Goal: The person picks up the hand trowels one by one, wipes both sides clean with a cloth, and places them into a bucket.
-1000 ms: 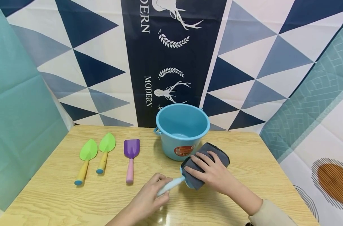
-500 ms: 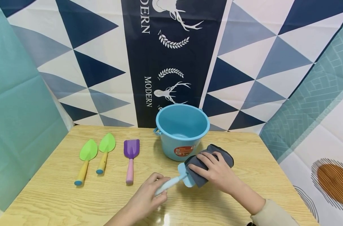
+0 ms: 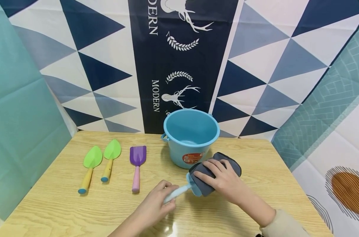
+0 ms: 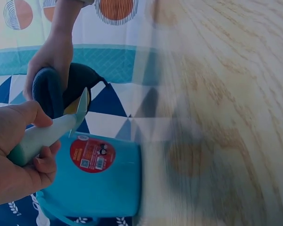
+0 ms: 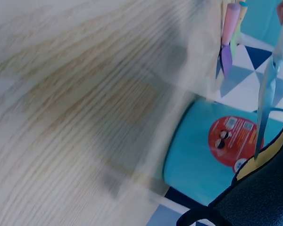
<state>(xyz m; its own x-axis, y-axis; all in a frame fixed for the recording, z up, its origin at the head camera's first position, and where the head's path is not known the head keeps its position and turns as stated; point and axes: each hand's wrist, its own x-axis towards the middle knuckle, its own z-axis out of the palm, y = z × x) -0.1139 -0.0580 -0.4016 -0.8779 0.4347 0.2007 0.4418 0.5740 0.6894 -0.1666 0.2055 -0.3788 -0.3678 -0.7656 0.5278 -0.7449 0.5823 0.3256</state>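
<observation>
My left hand (image 3: 154, 205) grips the pale blue handle (image 3: 177, 193) of a toy shovel, whose light blue blade (image 3: 195, 185) points to the right. A dark grey cloth (image 3: 231, 164) with black edging covers the outer part of that blade. My right hand (image 3: 219, 179) lies over the cloth and holds it there, fingers bent across its top. In the right wrist view the blade (image 5: 266, 103) stands beside the cloth's yellow inner side (image 5: 262, 157). Both hands are above the table, in front of the blue bucket (image 3: 179, 156). The blade's tip is hidden.
Two green trowels with yellow handles, a left one (image 3: 92, 158) and a right one (image 3: 112, 150), lie at the table's left. A purple shovel (image 3: 138, 156) with a pink handle lies between them and the bucket. Patterned cloth hangs behind the wooden table (image 3: 64, 217).
The right hand and cloth first slid right, baring more of the blade, then came back left over it. The left hand has stayed nearly still on the handle.
</observation>
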